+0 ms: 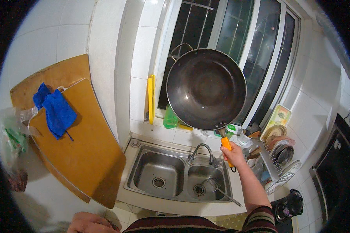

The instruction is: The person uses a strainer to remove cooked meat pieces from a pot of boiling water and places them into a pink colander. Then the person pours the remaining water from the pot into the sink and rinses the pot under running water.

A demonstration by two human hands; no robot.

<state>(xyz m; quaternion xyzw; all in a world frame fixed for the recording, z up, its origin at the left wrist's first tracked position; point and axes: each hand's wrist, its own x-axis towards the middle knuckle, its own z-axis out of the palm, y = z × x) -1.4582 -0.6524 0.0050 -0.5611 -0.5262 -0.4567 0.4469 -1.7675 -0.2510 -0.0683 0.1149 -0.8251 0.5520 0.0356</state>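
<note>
My right hand grips the orange handle of a dark wok. The wok is raised in front of the window, its hollow side facing me. Its inside holds no food, and small bright glints show on the dark surface. A wire loop handle sticks out at its upper left. Below stands a steel double sink with a curved faucet. A wire-headed metal utensil leans in the right basin, its handle over the front rim. My left hand shows partly at the bottom edge; its fingers are not clear.
At left, wooden boards lean with a blue cloth over them. A dish rack with plates and bowls stands right of the sink. A black flowered kettle is at lower right. A green bottle stands on the sill.
</note>
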